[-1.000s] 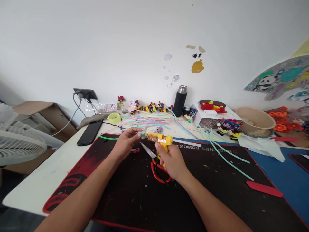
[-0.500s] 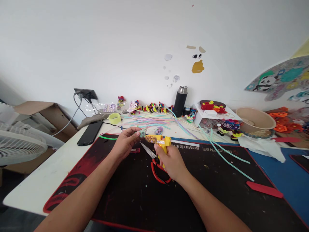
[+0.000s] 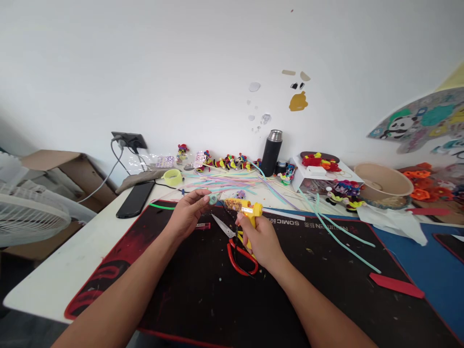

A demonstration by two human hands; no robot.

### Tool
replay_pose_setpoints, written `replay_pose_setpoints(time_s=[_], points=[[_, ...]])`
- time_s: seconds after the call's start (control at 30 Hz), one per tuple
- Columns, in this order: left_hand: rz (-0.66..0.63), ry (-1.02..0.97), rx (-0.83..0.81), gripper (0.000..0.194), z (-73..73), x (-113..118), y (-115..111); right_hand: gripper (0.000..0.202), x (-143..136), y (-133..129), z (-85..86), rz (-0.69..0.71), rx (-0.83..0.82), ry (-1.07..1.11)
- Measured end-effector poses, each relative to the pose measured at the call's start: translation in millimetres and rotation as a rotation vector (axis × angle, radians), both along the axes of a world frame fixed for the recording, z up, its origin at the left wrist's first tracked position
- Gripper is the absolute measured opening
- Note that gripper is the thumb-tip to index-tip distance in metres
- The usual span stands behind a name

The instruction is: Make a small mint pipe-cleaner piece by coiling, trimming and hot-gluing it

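In my right hand (image 3: pixel 261 240) is a yellow hot glue gun (image 3: pixel 243 208), its nozzle pointing left. My left hand (image 3: pixel 189 211) pinches a small pale-green coiled piece (image 3: pixel 213 198) between thumb and fingertips, a short gap from the nozzle. Red-handled scissors (image 3: pixel 242 263) lie on the black desk mat (image 3: pixel 203 295) below the glue gun, blades toward the upper left. Behind the glue gun sits a small purple-and-grey piece (image 3: pixel 239 194), partly hidden by it.
Pastel pipe cleaners (image 3: pixel 224 181) spread along the back. A black flask (image 3: pixel 271 153) stands by the wall, near a white box (image 3: pixel 308 182). At left are a phone (image 3: pixel 135 200), a tape roll (image 3: pixel 173 177) and a fan (image 3: pixel 32 217). Red strips (image 3: pixel 397 285) lie right.
The glue gun has drawn back to the right, so a gap now shows between its nozzle and the green piece. My left hand has barely moved.
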State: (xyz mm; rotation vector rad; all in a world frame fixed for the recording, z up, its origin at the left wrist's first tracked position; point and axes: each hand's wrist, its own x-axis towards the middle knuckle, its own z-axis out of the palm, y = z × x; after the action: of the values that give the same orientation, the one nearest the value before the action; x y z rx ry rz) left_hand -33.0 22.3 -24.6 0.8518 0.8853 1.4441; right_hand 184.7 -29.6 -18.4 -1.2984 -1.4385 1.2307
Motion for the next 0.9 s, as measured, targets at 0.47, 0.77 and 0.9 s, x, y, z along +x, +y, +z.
replay_pose_setpoints(time_s=[0.47, 0.77, 0.9], points=[[-0.055, -0.032, 0.002, 0.040, -3.6, -1, 2, 0.060, 24, 30, -14.8, -0.247, -0.153, 0.389], [-0.128, -0.057, 0.009, 0.040, -0.1, 2, -1, 0.053, 60, 11, -11.3, -0.290, -0.285, 0.266], [-0.154, -0.057, 0.022, 0.040, -2.0, 0, -1, 0.054, 74, 10, -5.4, -0.265, -0.353, 0.176]])
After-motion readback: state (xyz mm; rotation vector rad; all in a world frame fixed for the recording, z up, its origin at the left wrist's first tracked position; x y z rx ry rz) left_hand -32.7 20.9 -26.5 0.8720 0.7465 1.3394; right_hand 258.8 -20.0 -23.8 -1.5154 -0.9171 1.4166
